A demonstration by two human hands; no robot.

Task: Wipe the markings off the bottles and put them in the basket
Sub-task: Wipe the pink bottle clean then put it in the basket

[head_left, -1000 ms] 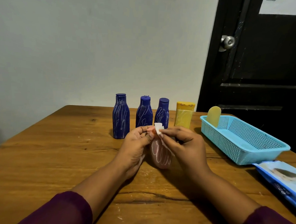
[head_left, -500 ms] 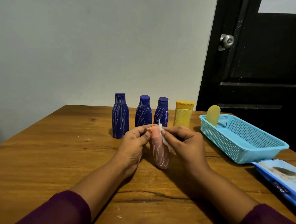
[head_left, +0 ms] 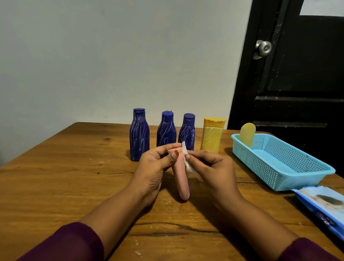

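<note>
Left hand (head_left: 154,165) grips the upper end of a pink bottle (head_left: 181,179), fingers curled round it, at table centre near the person. The bottle is tilted, lower end towards the wooden table (head_left: 58,175); contact cannot be confirmed. Right hand (head_left: 210,170) pinches a white wipe (head_left: 187,162) against the bottle's upper right side.

Behind stand three scribbled blue bottles (head_left: 166,132) and a yellow bottle (head_left: 212,135). At far right, a blue basket (head_left: 302,179) holds one yellowish bottle (head_left: 247,135). A wipes pack (head_left: 324,206) lies just beside the basket's near end.

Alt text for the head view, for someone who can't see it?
The left hand holds a pink bottle at a wooden table while the right hand presses a white wipe to its top. Behind stand three scribbled blue bottles and a yellow bottle; a blue basket sits at right.
</note>
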